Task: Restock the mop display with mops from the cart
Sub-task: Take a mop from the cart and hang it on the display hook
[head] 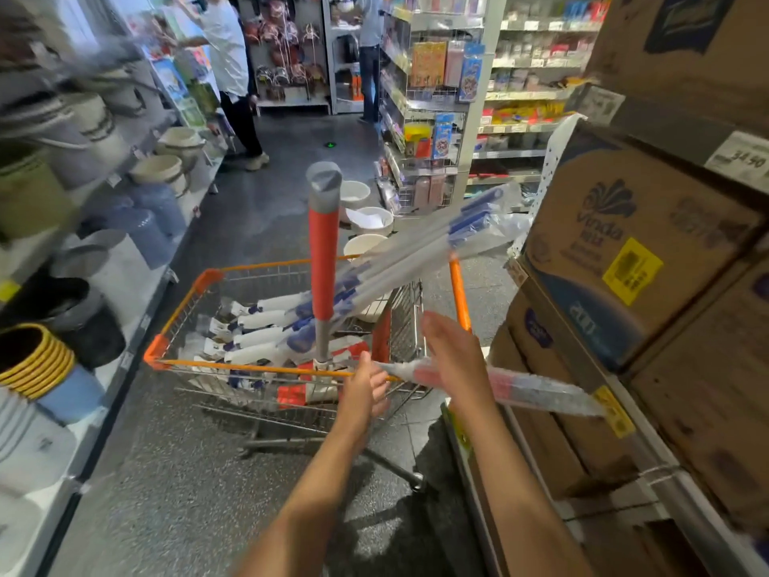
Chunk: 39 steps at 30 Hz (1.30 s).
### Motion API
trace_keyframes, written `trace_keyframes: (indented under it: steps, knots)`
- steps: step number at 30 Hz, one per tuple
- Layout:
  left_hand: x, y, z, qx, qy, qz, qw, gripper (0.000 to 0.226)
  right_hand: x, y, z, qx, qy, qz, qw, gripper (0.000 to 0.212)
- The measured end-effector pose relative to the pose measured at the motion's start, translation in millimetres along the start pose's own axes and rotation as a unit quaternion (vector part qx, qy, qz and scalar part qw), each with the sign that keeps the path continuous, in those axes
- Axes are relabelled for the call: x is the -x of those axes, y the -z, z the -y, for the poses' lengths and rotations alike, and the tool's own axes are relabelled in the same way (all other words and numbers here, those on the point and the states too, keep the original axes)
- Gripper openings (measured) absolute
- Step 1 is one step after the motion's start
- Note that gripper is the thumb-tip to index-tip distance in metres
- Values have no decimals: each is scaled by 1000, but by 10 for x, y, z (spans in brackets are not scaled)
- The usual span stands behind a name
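I see my two hands out over the near edge of the orange shopping cart (195, 285); a wrapped mop (537, 389) in clear plastic lies almost flat between them, its long end sticking out to my right toward the cardboard boxes (624, 251); my right hand (455, 358) is on top of the mop, and its fingers look bent round it, though the picture is blurry; my left hand (364, 387) is at the mop's near end, just touching it, and I cannot tell if it grips or not; in the cart one mop with a red and grey handle (323, 260) stands straight up; a bunch of white and blue mops (416, 260) leans over the cart's far right corner; more packs lie flat in the cart; buckets (137, 226) sit on the shelves at my left.
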<state>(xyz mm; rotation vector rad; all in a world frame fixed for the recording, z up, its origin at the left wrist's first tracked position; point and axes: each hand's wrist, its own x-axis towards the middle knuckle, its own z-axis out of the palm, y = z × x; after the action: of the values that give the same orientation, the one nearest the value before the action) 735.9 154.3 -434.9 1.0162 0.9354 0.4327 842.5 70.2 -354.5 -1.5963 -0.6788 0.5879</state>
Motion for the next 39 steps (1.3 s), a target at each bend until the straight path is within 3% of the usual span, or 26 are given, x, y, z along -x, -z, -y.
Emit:
trace_keyframes:
  steps: [3, 6, 11, 15, 22, 27, 32, 36, 39]
  knots:
    - [-87, -155, 179, 40, 72, 24, 996, 78, 218, 39, -267, -83, -70, 5, 994, 28]
    - [-221, -232, 298, 93, 118, 35, 988, 89, 476, 81, -573, -81, -116, 20, 990, 39]
    - [-458, -350, 344, 120, 154, 33, 980, 92, 460, 195, -947, -63, -201, -84, 974, 34]
    - [-580, -416, 388, 127, 167, 65, 976, 93, 261, 222, -1012, -88, -150, -131, 976, 7]
    - [-734, -353, 402, 150, 181, 106, 966, 78, 79, 154, -1088, -145, -139, -233, 951, 24]
    - [-909, -373, 168, 228, 164, 77, 957, 50, -199, 40, -825, -39, -67, -223, 972, 29]
    - [-1162, -375, -201, 320, 145, 37, 936, 36, -555, -60, -452, -23, -79, -208, 975, 17]
    - [-1266, -364, -452, 358, 150, 36, 921, 39, -802, -141, -209, 13, -30, -214, 976, 37]
    - [-1310, -344, -597, 380, 138, 51, 913, 41, -957, -166, -131, 19, -12, -220, 975, 31]
